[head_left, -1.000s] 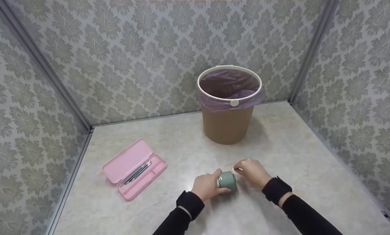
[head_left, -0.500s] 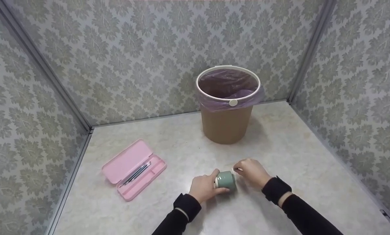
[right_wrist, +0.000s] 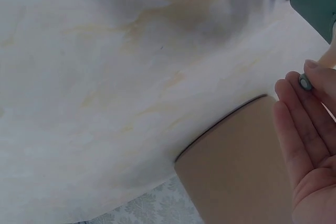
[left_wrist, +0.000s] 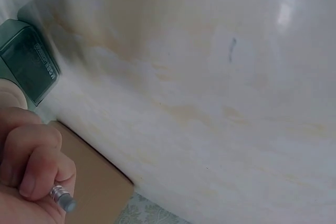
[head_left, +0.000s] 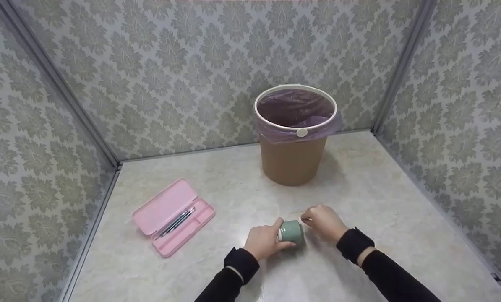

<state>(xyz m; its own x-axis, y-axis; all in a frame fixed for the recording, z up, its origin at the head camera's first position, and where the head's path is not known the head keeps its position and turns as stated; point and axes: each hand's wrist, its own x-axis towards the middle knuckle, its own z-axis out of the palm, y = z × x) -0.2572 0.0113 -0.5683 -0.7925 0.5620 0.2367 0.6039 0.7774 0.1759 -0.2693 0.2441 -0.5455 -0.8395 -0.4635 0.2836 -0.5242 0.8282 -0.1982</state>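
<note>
In the head view, a green pencil sharpener (head_left: pixel 291 232) lies on its side at the front middle of the table. My left hand (head_left: pixel 262 240) grips it from the left, thumb along the near side. Curled fingers of that hand also hold a pencil (left_wrist: pixel 64 201), whose metal ferrule and eraser end poke out in the left wrist view; its tip is hidden. On the sharpener's other side, my right hand (head_left: pixel 325 224) pinches the small crank knob (right_wrist: pixel 304 82) between thumb and index finger. The other right fingers are loosely extended in the right wrist view.
A pink pencil case (head_left: pixel 183 235) lies lid-up at the left with several pencils (head_left: pixel 176 223) inside. Behind the hands stands a brown waste bin (head_left: pixel 291 163) with a purple liner (head_left: pixel 275 134). Patterned panels (head_left: pixel 217 63) enclose the table (head_left: pixel 233 180).
The sharpener and left hand shift and tilt very slightly, while the right hand stays at the crank knob in almost the same place. Both grips are kept.
</note>
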